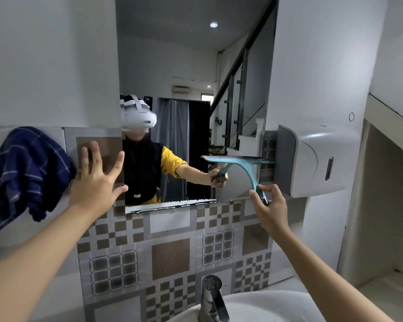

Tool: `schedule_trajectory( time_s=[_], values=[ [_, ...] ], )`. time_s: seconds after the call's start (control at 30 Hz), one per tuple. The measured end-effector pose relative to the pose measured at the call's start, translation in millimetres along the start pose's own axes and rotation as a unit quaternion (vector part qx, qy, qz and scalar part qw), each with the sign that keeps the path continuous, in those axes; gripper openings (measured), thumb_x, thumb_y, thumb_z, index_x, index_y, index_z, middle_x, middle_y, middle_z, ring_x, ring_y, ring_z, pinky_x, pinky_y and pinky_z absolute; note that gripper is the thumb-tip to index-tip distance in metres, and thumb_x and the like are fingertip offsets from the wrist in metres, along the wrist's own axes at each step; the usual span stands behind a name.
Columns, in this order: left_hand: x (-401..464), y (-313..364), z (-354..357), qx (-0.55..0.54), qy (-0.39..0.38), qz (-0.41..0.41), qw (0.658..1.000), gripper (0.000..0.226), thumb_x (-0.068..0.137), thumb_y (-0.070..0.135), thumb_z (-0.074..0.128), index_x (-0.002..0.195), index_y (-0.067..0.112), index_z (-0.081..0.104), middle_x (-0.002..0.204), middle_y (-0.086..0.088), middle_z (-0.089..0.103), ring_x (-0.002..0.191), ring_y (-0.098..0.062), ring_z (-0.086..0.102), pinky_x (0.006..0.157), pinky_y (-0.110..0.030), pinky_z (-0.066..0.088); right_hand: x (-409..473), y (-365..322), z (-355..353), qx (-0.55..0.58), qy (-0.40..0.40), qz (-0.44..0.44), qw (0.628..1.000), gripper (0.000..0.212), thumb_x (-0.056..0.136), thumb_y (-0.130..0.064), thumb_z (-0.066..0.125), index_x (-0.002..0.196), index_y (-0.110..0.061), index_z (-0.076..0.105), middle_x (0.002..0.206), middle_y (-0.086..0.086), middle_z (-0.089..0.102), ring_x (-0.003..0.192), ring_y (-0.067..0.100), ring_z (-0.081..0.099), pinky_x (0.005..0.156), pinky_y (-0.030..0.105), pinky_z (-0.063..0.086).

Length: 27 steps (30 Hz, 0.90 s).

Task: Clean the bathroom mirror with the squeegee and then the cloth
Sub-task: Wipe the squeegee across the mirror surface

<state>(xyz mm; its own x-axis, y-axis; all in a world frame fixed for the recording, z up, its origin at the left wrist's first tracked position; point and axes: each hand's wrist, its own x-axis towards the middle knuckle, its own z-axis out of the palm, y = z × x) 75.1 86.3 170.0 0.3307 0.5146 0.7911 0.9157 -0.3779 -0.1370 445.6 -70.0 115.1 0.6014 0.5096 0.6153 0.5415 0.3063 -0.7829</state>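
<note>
Squeegee (239,162) sits right of centre in the frame, teal, blade edge horizontal and laid against the lower right part of the mirror (191,66). Blade's right end reaches past the mirror edge, up to the grey side of the dispenser (312,159). Handle curves down and right into the right hand (269,205).

Right hand: fingers curled shut round the handle's lower end, thumb on top, index along the near side. Forearm comes up from lower right of the frame.

Left hand (96,180): flat and wide open, fingers spread, holding nothing. Palm pressed on the tiles (170,249) just left of the mirror's lower left corner; thumb tip at the mirror edge. Forearm enters from lower left.

Cloth (26,173): dark blue with pale check lines, hanging bunched on the wall at the left of the frame, just beside the left hand. Can't tell if the hand's edge touches it.

Mirror: tall, frameless, centre top of the frame. A line of water or foam runs along its bottom edge. It reflects the person in a black and yellow top with a white headset, arm out holding the squeegee.

Bottom centre: chrome tap (213,298) over a white basin (265,307), wet with droplets. White dispenser is wall-mounted at the right, level with the squeegee blade.
</note>
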Motion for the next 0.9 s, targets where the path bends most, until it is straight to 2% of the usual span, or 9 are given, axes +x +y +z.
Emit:
schedule_trajectory(
  time_s=[0.07, 0.17, 0.3, 0.4, 0.6, 0.9],
  values=[
    [0.0, 0.0, 1.1, -0.004, -0.009, -0.006, 1.000, 0.092, 0.076, 0.045, 0.067, 0.147, 0.020, 0.015, 0.152, -0.031, -0.003, 0.138, -0.053, 0.004, 0.091, -0.069, 0.036, -6.5, 0.4, 4.6, 0.011, 0.006, 0.015, 1.000, 0.018, 0.088, -0.026, 0.068, 0.096, -0.018, 0.054, 0.072, 0.011, 0.061, 0.039, 0.004, 0.046, 0.036, 0.021, 0.038],
    [0.0, -1.0, 2.1, -0.011, -0.016, -0.008, 1.000, 0.092, 0.077, 0.045, 0.066, 0.148, 0.022, 0.013, 0.153, -0.030, -0.006, 0.138, -0.052, 0.001, 0.090, -0.071, 0.038, -17.5, 6.3, 8.0, 0.018, 0.009, 0.041, 0.999, 0.019, 0.088, -0.026, 0.068, 0.098, -0.017, 0.054, 0.077, 0.015, 0.063, 0.047, 0.013, 0.048, 0.041, 0.023, 0.038],
    [0.2, -1.6, 3.6, -0.018, -0.019, -0.008, 1.000, 0.092, 0.077, 0.044, 0.066, 0.148, 0.022, 0.012, 0.153, -0.029, -0.009, 0.139, -0.051, -0.002, 0.093, -0.071, 0.036, -32.2, 7.8, 17.6, 0.038, 0.025, 0.073, 0.996, 0.018, 0.088, -0.028, 0.067, 0.096, -0.017, 0.055, 0.076, 0.016, 0.062, 0.046, 0.013, 0.046, 0.039, 0.022, 0.037],
    [0.4, -2.2, 4.1, -0.026, -0.017, -0.004, 1.000, 0.091, 0.077, 0.042, 0.067, 0.148, 0.022, 0.014, 0.152, -0.030, -0.009, 0.138, -0.052, -0.003, 0.094, -0.071, 0.035, -41.6, -0.7, 27.3, 0.071, 0.035, 0.105, 0.991, 0.018, 0.090, -0.026, 0.065, 0.097, -0.014, 0.053, 0.065, 0.009, 0.056, 0.039, 0.006, 0.041, 0.037, 0.021, 0.034],
    [-0.4, -2.4, 4.0, -0.037, -0.014, 0.000, 0.999, 0.089, 0.077, 0.040, 0.068, 0.148, 0.022, 0.017, 0.152, -0.031, -0.007, 0.138, -0.053, -0.002, 0.091, -0.072, 0.036, -63.4, -18.7, 48.5, 0.148, 0.048, 0.192, 0.969, 0.020, 0.091, -0.030, 0.063, 0.101, -0.017, 0.051, 0.057, 0.005, 0.044, 0.042, 0.015, 0.033, 0.040, 0.024, 0.029],
    [0.0, -2.5, 7.0, -0.046, -0.015, -0.006, 0.999, 0.091, 0.076, 0.040, 0.069, 0.148, 0.024, 0.015, 0.153, -0.028, -0.009, 0.139, -0.049, -0.004, 0.089, -0.071, 0.037, -79.1, -49.5, 69.4, 0.226, 0.074, 0.302, 0.923, 0.022, 0.091, -0.031, 0.062, 0.107, -0.019, 0.052, 0.068, 0.005, 0.051, 0.044, 0.011, 0.040, 0.032, 0.020, 0.034]
  ],
)
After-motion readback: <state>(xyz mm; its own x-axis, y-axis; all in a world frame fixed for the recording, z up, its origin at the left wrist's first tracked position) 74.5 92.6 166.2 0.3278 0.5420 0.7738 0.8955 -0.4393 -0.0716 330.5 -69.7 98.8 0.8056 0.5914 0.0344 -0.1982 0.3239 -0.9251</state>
